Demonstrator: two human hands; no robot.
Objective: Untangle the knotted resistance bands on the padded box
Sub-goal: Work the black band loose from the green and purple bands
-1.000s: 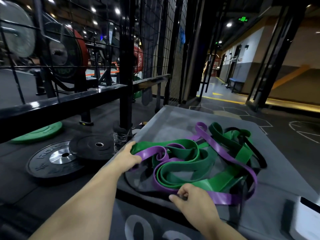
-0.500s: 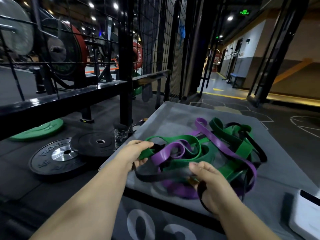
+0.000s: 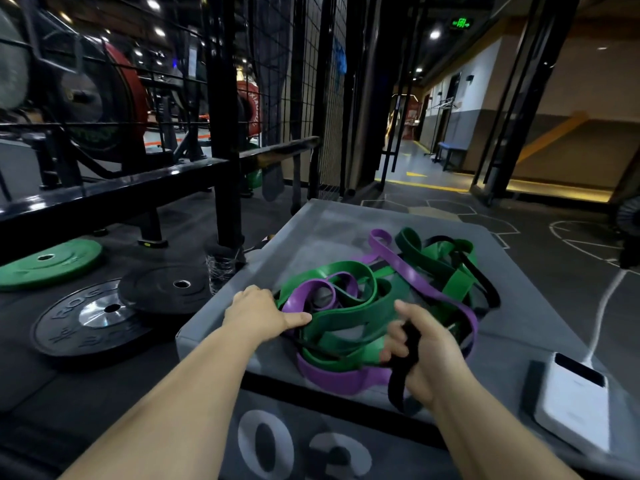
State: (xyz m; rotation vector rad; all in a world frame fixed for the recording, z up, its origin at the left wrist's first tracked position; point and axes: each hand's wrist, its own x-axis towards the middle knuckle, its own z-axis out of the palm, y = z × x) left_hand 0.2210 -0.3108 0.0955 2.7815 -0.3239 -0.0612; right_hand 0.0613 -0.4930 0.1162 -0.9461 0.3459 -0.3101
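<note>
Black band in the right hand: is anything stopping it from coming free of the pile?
Yes. The right hand grips the black band, but green bands and a purple band loop across it on the padded box, so it looks threaded through the tangle.

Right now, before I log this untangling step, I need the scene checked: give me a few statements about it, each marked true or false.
1. The right hand grips the black band. True.
2. The tangle of bands lies on the floor. False: it lies on the grey padded box.
3. A white power bank lies on the box, to the right of the tangle. True.
4. The left hand is clear of the tangle. False: it holds the tangle's left edge.
</note>
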